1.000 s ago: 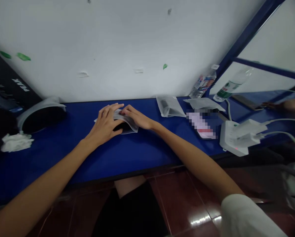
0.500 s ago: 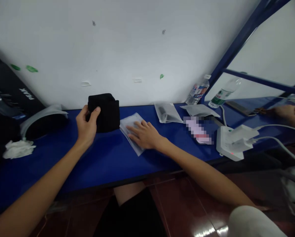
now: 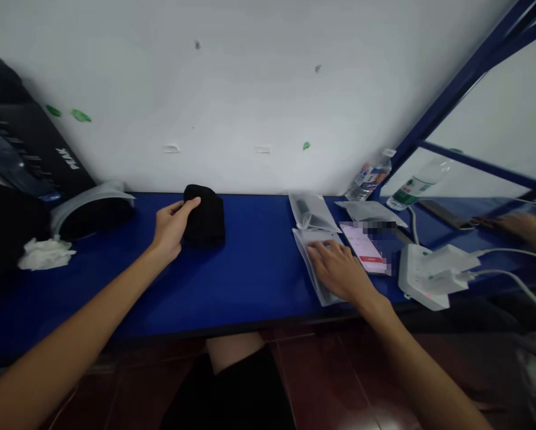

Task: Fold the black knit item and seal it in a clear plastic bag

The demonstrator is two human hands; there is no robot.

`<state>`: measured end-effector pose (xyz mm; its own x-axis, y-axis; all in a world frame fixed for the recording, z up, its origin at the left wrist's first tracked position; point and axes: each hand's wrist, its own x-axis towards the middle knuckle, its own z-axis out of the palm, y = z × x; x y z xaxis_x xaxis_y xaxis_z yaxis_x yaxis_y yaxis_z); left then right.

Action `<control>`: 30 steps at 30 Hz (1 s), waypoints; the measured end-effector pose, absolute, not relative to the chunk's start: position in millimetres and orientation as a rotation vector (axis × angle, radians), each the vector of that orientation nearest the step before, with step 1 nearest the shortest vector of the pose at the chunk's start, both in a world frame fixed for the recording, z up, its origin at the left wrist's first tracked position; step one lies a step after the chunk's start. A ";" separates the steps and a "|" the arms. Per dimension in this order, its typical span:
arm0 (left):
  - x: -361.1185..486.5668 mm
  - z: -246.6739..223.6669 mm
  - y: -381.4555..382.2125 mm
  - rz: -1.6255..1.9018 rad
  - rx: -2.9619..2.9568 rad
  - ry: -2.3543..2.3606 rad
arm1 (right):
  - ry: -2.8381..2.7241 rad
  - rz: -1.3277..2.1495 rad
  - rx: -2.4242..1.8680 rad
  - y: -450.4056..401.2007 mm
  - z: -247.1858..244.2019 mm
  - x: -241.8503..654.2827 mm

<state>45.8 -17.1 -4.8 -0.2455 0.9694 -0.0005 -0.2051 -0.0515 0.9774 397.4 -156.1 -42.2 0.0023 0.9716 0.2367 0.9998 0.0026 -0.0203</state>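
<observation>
My left hand (image 3: pixel 172 228) pinches the left side of a folded black cloth (image 3: pixel 208 218), its thumb on top; the cloth is at the blue tabletop (image 3: pixel 250 269) near the wall. My right hand (image 3: pixel 339 269) lies with fingers outstretched on a flat frosted plastic bag (image 3: pixel 312 272), pressing it to the table. Just behind that bag is another frosted bag (image 3: pixel 315 212) with something dark inside. A phone (image 3: pixel 365 248) with a lit screen lies to the right of my right hand.
A white power strip (image 3: pixel 424 278) with plugged-in chargers stands at the right, near a third bag (image 3: pixel 370 212) and two bottles (image 3: pixel 370 176). Crumpled tissue (image 3: pixel 47 254), a bag holding something black (image 3: pixel 100 215) and a black PEAK bag (image 3: pixel 39 137) occupy the left. Another person's hand (image 3: pixel 525 230) rests beyond the blue frame.
My right hand has slid the flat bag rightward, away from the black cloth, to beside the phone. My left hand has lowered the cloth toward the tabletop. The view has shifted slightly.
</observation>
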 end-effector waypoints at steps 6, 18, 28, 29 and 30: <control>45.3 -5.3 -18.0 1.407 0.929 1.153 | -1.966 0.308 -1.487 -117.3 -8.4 337.5; 54.5 -10.7 -31.2 1.203 1.181 1.109 | -1.789 0.944 -1.195 -49.8 -4.1 248.2; 28.1 -12.1 -14.8 1.186 1.274 1.315 | -1.598 0.741 -1.448 -18.6 -26.2 307.7; 21.6 -12.3 -11.0 1.238 1.355 1.379 | -1.602 0.611 -1.517 -13.4 -27.1 317.5; 16.2 -12.4 -8.1 1.305 1.459 1.429 | -1.603 0.474 -1.565 -8.9 -27.3 325.7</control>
